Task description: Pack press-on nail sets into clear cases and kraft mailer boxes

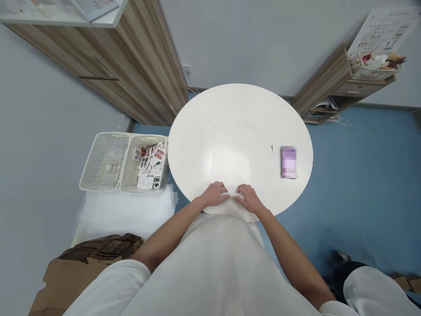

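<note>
A white shirt [223, 267] on the person's torso lies nearest the camera, with both forearms reaching forward from it to the near edge of an oval white table [237, 112]. There the left hand [215, 194] and the right hand [250, 198] face each other a short gap apart, fingers curled and thumbs pointing inward, each in a narrow pinch on a thin white sheet [232, 194], whose folded edge shows between the thumbs; its full outline is hard to tell against the tabletop. Toward the table's right side lies a purple packet [289, 162], blurred into blocks. Left of the table stand two white perforated baskets side by side: the outer basket [88, 166] holds clear plastic pieces [113, 164], the inner basket [128, 175] a heap of printed cards [153, 162]. Below them is a stack of white sheets [128, 213], then brown cardboard [72, 276]. A wood-grain cabinet [141, 57] rises beyond the baskets, and at lower right another person's white sleeve [371, 285] shows above the blue floor [345, 175].
</note>
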The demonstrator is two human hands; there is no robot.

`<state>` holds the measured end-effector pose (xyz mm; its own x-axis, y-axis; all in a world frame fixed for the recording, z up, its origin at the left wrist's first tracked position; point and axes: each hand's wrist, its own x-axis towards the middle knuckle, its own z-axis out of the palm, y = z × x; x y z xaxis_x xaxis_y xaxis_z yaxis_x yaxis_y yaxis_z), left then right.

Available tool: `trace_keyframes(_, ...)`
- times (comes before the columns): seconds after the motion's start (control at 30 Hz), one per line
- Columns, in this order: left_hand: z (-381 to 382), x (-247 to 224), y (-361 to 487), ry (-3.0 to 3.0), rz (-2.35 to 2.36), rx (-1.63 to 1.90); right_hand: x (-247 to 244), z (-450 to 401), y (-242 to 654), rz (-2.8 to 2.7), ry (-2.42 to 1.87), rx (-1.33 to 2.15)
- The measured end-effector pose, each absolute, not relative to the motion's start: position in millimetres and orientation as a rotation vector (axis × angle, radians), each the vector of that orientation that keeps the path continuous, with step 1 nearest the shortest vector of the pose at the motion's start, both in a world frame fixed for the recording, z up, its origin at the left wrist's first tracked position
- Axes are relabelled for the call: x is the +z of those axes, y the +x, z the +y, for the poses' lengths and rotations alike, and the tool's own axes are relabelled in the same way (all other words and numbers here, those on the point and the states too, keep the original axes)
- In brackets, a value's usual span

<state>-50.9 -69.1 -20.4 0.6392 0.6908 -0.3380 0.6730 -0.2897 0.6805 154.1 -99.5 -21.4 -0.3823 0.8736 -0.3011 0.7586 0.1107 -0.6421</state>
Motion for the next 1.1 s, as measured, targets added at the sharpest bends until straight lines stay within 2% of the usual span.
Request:
trace_keyframes(0.27,-48,-34,-65,1.564,1.184,0.051,-34,-70,156,-1.855,-1.805,1.505)
trace_keyframes(0.47,-38,-48,-72,1.491,1.302,0.029,-45,-62,164,-1.687,-1.884,1.57)
trace_keyframes(0.7,-42,-50,-70,1.667,1.542,-0.163,-55,-64,165,-1.805,-2.055,1.212)
trace_keyframes(0.87,-51,-41,-63,1.919,1.74,0.005,-59,-76,163,-1.963,-2.063,0.881)
trace_keyframes(1.0,-62,-33,-57,2.161,1.541,0.208,-51,-85,156,-2.157,-1.877,0.631)
trace_keyframes(1.1,-73,-32,-50,2.302,1.304,0.168,-44,-92,150,-2.248,-1.759,0.616)
